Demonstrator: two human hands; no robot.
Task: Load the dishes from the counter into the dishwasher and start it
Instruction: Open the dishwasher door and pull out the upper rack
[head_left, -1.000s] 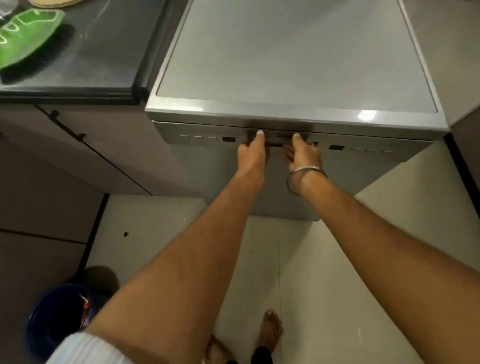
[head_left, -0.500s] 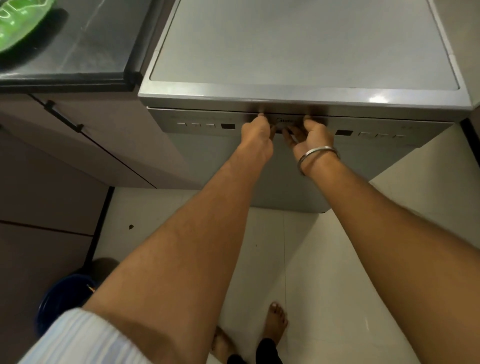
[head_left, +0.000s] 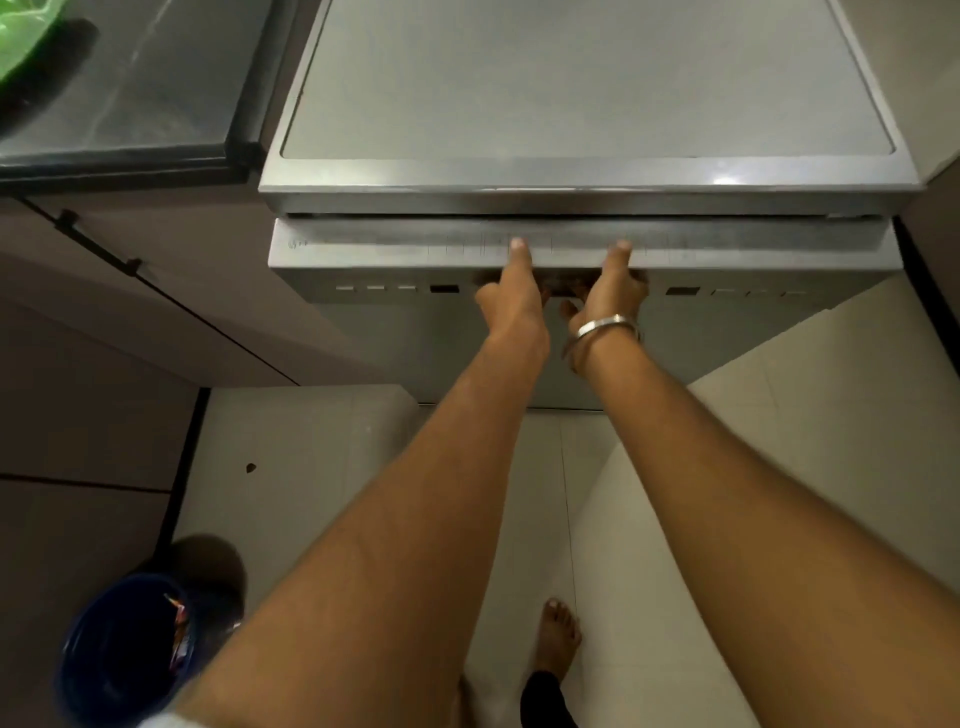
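**The dishwasher door starts to open**

A moment ago the door (head_left: 582, 322) was flat against the machine. Now its top edge tips out, and a thin dark gap shows just above both thumbs. Both hands pull it. The left hand (head_left: 511, 301) and the right hand (head_left: 608, 296) each hook 4 fingers under the handle, with a thumb on top. So loading can start soon, I think.

The inside of the dishwasher (head_left: 587, 104) is hidden, so I cannot tell what is in it. A green dish (head_left: 21, 47) sits on the counter (head_left: 135, 104), far up and left of the hands. A blue bin (head_left: 119, 649) stands low to the left, holding something I cannot make out.
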